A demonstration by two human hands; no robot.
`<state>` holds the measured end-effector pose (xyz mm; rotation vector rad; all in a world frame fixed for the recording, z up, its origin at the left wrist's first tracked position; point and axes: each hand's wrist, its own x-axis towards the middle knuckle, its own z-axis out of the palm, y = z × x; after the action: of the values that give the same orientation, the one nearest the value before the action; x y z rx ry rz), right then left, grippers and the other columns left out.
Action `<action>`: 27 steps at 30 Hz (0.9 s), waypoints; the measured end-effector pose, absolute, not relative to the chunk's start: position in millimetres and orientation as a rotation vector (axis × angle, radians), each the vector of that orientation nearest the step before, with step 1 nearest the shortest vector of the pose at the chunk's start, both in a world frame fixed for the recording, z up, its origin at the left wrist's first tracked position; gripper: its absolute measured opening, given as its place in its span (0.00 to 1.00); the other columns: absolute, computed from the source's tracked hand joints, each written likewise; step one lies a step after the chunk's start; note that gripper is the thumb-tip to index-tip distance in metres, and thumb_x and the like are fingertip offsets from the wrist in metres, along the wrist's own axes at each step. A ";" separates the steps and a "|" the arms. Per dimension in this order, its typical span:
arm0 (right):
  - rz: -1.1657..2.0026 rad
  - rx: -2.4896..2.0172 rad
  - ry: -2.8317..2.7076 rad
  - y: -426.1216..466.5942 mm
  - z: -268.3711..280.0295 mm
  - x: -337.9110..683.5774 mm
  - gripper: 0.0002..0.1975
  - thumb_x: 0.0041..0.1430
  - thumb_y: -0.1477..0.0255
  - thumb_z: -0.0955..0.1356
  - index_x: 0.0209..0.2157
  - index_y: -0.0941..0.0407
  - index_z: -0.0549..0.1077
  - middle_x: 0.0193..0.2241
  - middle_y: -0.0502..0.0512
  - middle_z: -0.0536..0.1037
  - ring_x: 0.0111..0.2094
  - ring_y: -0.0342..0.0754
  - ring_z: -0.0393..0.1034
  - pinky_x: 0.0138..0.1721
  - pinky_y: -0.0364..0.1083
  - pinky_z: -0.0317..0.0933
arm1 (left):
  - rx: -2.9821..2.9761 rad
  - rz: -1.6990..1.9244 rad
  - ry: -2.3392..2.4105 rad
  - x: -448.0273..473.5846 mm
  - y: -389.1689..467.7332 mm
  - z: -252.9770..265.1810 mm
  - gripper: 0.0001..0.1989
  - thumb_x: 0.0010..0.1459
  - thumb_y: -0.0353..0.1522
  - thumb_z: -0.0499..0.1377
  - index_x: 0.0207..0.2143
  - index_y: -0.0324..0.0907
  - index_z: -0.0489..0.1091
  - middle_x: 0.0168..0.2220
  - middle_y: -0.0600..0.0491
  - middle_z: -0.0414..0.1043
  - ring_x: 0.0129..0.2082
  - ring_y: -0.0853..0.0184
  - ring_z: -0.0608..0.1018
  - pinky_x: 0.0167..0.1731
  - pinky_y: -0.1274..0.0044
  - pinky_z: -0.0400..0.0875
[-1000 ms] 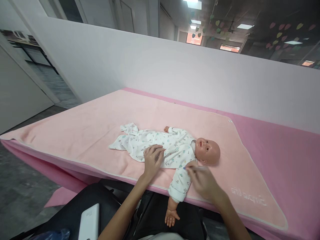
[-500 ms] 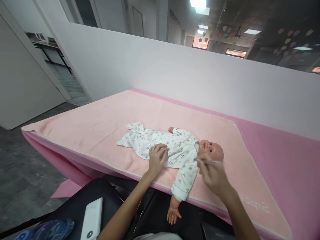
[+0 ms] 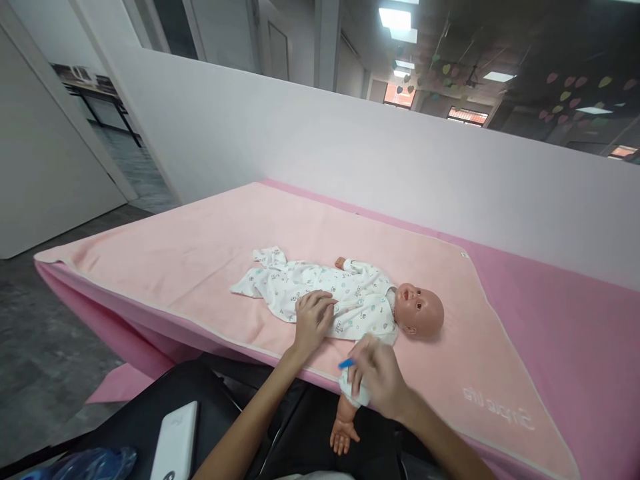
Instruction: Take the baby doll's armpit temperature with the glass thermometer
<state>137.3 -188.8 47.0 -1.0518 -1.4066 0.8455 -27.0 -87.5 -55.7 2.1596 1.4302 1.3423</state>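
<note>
A baby doll (image 3: 419, 310) lies on its back in a white printed sleepsuit (image 3: 363, 307), head to the right. My left hand (image 3: 314, 320) rests on the sleepsuit at the doll's belly, fingers loosely bent and holding nothing. Over the doll's near sleeve, my right hand (image 3: 377, 373) is blurred and closed around a slim stick with a blue end (image 3: 346, 363). Most of that stick is hidden by my fingers. Below the sleeve cuff, the doll's near hand (image 3: 345, 433) hangs past the table edge, palm up.
A pale pink mat (image 3: 200, 227) covers the table over a darker pink cloth (image 3: 565, 300). Behind it runs a white partition (image 3: 350, 147). At lower left, a white power bank (image 3: 175, 440) lies on a black chair (image 3: 135, 407), beside something shiny and blue (image 3: 85, 463).
My right hand has moved left and down from beside the doll's head to its near sleeve, carrying the blue-ended stick. My left hand stays on the belly.
</note>
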 end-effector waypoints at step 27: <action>-0.077 -1.238 -1.810 -221.1 37.2 163.2 0.26 0.65 0.72 0.46 0.23 0.56 0.67 0.04 0.38 0.53 0.04 0.37 0.44 0.09 0.35 0.50 | 2.144 1.324 1.473 -24.7 -87.3 -55.6 0.12 0.59 0.32 0.48 0.31 0.45 0.71 0.40 0.53 0.70 0.45 0.62 0.66 0.46 0.67 0.55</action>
<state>163.2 -221.1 37.2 -1.2384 -1.8096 -0.0769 -24.7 -87.3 -55.6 2.1444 1.4726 1.3236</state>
